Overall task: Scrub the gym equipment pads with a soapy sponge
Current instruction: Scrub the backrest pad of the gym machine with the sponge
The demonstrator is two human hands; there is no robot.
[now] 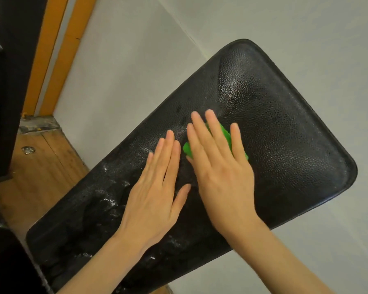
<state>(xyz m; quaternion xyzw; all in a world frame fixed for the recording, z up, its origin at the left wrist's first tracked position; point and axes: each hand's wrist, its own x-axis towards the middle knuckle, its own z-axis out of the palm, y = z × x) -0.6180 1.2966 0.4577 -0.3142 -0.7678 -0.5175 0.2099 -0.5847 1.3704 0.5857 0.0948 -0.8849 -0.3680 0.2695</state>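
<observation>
From the head camera, looking down, a black gym pad (285, 128) with a pebbled, leather-like skin fills most of the view, running from lower left to upper right, its wide rounded end at the upper right. White streaks and flecks of soap foam (108, 200) lie along its lower left stretch, and a wet sheen shows near the upper end.

Both hands lie flat on the pad, side by side, fingers pointing toward the upper end. The right hand (221, 166) has straight, slightly spread fingers pressing down on a bright green sponge (187, 148); the sponge sits near the middle of the pad, and only its edges peek out, one at the left below the index finger and one between the ring and little fingers. No finger curls round it, so the hand is open on top of it. The left hand (155, 192) is just beside the right, also open, palm and straight fingers resting on the bare pad surface, thumb reaching toward the right hand; I cannot tell whether the two touch.

Behind the pad is a pale grey wall (136, 60). At the left runs an orange-and-grey striped upright (51, 49), with a wooden floor (43, 166) below it and a dark shape (6, 81) at the far left edge.
</observation>
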